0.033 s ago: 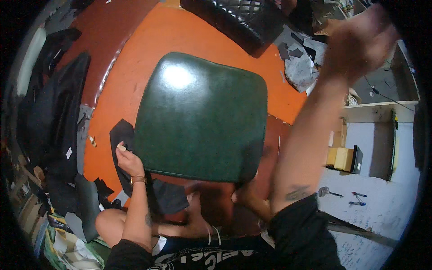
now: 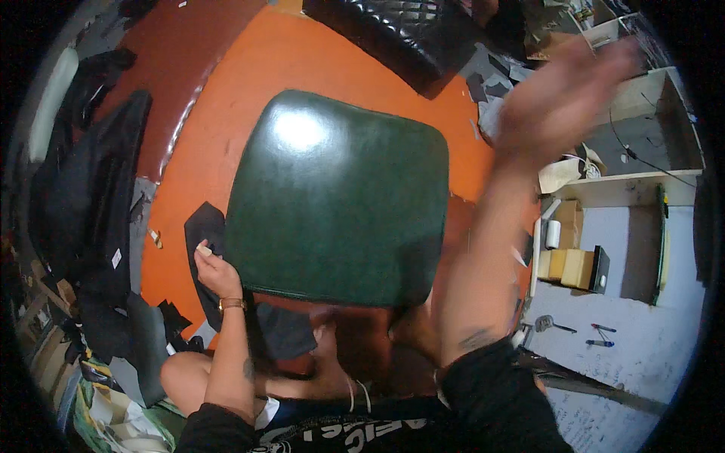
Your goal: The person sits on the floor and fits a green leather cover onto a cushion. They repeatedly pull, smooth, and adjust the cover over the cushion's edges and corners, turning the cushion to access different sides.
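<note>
A dark green, glossy padded seat cushion (image 2: 340, 211) with rounded corners and a piped edge lies in front of me. My left hand (image 2: 217, 273) is beside its lower left edge, over a strip of dark grey material (image 2: 202, 223). Its fingers are closed, and a small pale piece (image 2: 205, 251) shows at the tips; I cannot make out its kind. My right hand (image 2: 559, 102) is raised at the upper right, away from the cushion and smeared by motion. Whether it holds anything is not visible. Another dark grey piece (image 2: 283, 330) lies below the cushion.
Orange sheet material (image 2: 181, 219) spreads under the cushion. A black quilted piece (image 2: 400, 34) lies at the far side, grey scraps (image 2: 491, 83) beside it. Along the right stand a white board (image 2: 589, 370) with pens and a wooden-edged box (image 2: 642, 143). Black material (image 2: 106, 181) is heaped at left.
My right hand has moved down and to the left, uncovering more of the box at the right. My left hand and the cushion stay practically where they were.
</note>
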### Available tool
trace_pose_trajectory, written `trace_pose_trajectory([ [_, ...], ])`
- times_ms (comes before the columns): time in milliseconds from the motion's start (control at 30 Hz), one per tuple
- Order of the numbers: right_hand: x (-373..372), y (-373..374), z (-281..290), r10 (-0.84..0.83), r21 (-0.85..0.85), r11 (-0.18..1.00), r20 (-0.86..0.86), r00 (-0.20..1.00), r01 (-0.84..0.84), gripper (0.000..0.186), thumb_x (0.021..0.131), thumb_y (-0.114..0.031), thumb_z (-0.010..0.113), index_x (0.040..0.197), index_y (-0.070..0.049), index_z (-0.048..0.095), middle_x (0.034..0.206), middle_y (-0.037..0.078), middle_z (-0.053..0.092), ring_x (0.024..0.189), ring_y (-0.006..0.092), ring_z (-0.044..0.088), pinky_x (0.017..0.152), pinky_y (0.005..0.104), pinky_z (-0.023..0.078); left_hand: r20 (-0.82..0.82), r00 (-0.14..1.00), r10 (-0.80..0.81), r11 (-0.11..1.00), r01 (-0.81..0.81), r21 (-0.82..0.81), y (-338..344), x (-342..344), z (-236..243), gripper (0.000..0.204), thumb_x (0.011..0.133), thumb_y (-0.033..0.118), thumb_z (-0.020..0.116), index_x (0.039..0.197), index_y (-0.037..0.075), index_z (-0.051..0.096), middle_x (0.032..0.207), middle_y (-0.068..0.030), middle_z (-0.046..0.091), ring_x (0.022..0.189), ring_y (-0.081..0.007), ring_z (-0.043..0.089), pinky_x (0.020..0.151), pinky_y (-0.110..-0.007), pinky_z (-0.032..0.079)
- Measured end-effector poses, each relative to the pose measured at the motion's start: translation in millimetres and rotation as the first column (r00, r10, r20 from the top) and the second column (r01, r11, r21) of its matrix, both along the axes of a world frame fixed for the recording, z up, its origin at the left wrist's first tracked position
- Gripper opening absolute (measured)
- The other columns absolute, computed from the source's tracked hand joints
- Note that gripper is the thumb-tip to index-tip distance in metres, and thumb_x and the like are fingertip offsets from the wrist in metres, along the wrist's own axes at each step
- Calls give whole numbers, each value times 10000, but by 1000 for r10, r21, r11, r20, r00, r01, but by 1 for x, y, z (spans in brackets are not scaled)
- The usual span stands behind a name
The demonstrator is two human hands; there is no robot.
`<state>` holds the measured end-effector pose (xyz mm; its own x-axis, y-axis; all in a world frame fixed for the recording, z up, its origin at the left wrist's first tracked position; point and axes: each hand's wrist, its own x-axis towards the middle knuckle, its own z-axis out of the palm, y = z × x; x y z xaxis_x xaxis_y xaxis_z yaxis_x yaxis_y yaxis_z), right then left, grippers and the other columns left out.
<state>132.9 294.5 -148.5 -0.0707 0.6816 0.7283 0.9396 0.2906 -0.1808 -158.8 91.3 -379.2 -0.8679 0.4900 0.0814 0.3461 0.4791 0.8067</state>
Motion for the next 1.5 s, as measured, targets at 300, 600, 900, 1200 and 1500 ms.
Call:
trace_pose_trajectory([
  [300, 3, -192, -185, 100, -658, 752, 45, 994, -46, 577, 974, -515, 676, 1480, -239, 641, 1683, 106, 425, 1548, 479, 335, 1203, 751, 226, -202, 975, -94, 966, 41, -254, 31, 18, 54, 338, 1070, 197, 579, 1325, -14, 651, 1315, -209, 681, 1335, -374, 582, 1126, -470, 447],
  [600, 3, -183, -173, 115, -649, 760, 78, 990, -37, 573, 968, -347, 694, 1485, -112, 618, 1682, 133, 419, 1558, 464, 321, 1223, 725, 207, -121, 540, -833, 511, 666, -543, 30, 145, 76, 694, 1007, 445, 617, 1546, 16, 526, 1700, -172, 385, 1587, -363, 319, 1268, -627, 243],
  [900, 67, 136, 126, 281, 298, 919, -33, 959, -259, 839, 1054, -348, 624, 1665, 39, 198, 1655, 390, 292, 1527, 527, 341, 1268, 607, 236, -346, 535, -770, 632, 710, -309, 0, 140, 35, 567, 960, 222, 598, 1481, -3, 579, 1639, -196, 470, 1553, -448, 365, 1255, -642, 266],
  [1200, -33, -100, -83, 80, -675, 735, 171, 982, 58, 636, 1027, -464, 598, 1550, -115, 503, 1670, 167, 408, 1527, 444, 367, 1214, 720, 218, -206, 632, -747, 664, 700, -263, -6, 139, 25, 458, 1002, 232, 544, 1396, 8, 607, 1602, -202, 512, 1525, -462, 401, 1257, -639, 267],
  [1500, -26, -107, -110, 54, -769, 639, 25, 998, -15, 672, 1018, -325, 611, 1621, -92, 425, 1734, 266, 241, 1578, 575, 155, 1204, 778, 85, -323, 656, -682, 719, 684, -128, -6, 142, 25, 419, 974, 79, 560, 1390, 21, 559, 1580, -182, 538, 1494, -454, 445, 1244, -619, 316],
])
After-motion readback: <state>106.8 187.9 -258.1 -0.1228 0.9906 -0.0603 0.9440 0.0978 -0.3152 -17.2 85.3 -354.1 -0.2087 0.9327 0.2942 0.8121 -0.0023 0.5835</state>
